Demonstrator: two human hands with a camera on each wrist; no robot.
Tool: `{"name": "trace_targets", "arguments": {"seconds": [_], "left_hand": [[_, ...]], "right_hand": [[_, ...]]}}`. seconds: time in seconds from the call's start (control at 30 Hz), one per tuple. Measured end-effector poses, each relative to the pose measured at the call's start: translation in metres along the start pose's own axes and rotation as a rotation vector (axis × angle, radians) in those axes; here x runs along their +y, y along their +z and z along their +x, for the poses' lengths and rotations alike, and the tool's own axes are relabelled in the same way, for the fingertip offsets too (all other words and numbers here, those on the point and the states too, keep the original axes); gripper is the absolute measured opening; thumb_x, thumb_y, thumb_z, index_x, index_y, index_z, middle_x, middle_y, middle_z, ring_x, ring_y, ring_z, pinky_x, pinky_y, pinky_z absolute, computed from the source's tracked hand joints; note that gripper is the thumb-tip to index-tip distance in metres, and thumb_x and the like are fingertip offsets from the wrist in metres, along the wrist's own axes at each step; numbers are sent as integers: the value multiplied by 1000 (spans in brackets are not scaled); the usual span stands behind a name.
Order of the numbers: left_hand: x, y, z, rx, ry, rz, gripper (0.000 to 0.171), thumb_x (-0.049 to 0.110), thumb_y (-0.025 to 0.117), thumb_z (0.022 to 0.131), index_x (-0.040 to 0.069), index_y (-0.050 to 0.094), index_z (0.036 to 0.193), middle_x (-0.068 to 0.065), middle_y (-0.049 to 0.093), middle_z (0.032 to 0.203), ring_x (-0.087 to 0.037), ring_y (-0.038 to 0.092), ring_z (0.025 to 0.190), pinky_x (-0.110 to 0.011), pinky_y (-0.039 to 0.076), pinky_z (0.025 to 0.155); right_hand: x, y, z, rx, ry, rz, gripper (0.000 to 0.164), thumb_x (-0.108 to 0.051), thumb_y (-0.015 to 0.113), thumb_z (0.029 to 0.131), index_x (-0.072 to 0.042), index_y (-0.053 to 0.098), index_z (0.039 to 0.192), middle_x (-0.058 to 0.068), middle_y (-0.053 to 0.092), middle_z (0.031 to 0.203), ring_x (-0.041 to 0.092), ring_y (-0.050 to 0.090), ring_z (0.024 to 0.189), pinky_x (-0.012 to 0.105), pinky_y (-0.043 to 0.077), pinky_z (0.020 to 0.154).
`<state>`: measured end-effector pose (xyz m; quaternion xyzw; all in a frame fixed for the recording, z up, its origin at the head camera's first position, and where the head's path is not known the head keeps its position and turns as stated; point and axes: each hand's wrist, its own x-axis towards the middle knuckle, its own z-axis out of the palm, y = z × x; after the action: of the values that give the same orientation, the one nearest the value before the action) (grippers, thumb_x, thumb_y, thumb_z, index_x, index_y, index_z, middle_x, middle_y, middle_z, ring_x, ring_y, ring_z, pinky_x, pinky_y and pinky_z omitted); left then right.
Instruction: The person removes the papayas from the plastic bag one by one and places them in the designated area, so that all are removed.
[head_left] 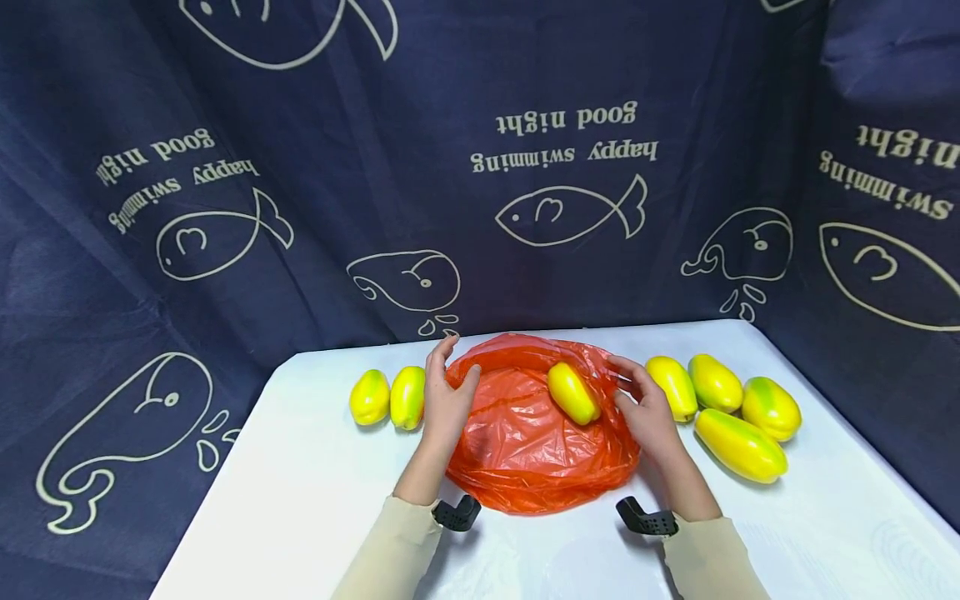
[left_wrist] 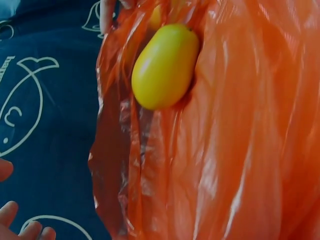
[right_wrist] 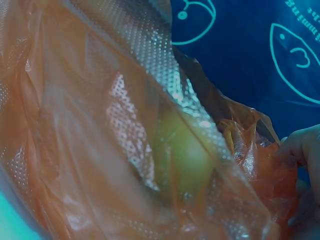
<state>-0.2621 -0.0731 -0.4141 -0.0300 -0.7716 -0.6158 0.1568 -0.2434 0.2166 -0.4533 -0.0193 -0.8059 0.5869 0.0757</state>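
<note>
A red plastic bag (head_left: pixel 517 433) lies spread on the white table with its mouth open. One yellow-green papaya (head_left: pixel 573 393) rests on it towards the right; the left wrist view shows the same papaya (left_wrist: pixel 166 67) against the crinkled film. My left hand (head_left: pixel 447 400) is at the bag's left edge, thumb and fingers spread and holding nothing. In the left wrist view its fingers (left_wrist: pixel 20 225) are apart from the film. At the right rim, my right hand (head_left: pixel 651 417) pinches the bag, as its fingers (right_wrist: pixel 295 150) in the right wrist view show.
Two papayas (head_left: pixel 388 398) stand left of my left hand. Several more papayas (head_left: pixel 738 417) sit in a group right of my right hand. The white table (head_left: pixel 300 483) ends at a dark blue curtain (head_left: pixel 420 167) with fish drawings, which also runs along the sides.
</note>
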Motion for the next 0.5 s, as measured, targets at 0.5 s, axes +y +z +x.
{"name": "trace_targets", "arguments": {"seconds": [0.5], "left_hand": [[5, 36, -6, -139, 17, 58, 67, 21, 71, 90, 21, 40, 149, -2, 38, 155, -27, 38, 143, -55, 34, 119]], "right_hand": [[-3, -2, -1, 3, 3, -8, 59, -1, 46, 98, -24, 39, 152, 9, 44, 153, 32, 44, 139, 51, 42, 114]]}}
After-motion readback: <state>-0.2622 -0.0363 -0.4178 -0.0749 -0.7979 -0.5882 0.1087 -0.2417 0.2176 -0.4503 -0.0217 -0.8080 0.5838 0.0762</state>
